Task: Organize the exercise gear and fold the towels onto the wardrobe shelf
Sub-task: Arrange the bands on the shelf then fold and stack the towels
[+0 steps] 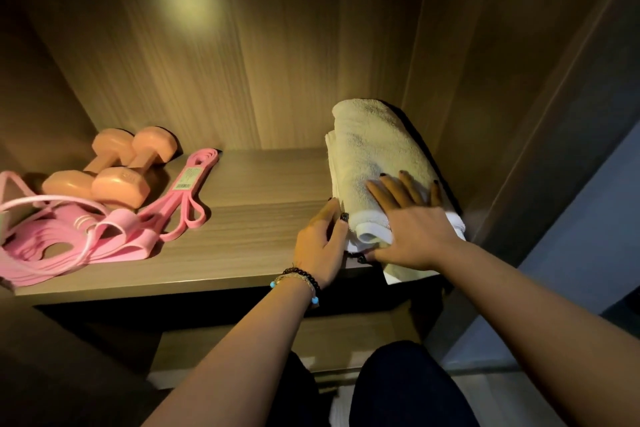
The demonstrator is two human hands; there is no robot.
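Wood-grain wardrobe shelf keeps pink gear far left; right hand presses flat, left hand steadies the folded cream terry towels, squaring them rightward.

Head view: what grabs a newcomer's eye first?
Both hands on the folded towels at the shelf's right end: right hand flat on top, left hand against the left side. Far left on the same shelf sits pink gear: two dumbbells, looped bands and a skipping rope.
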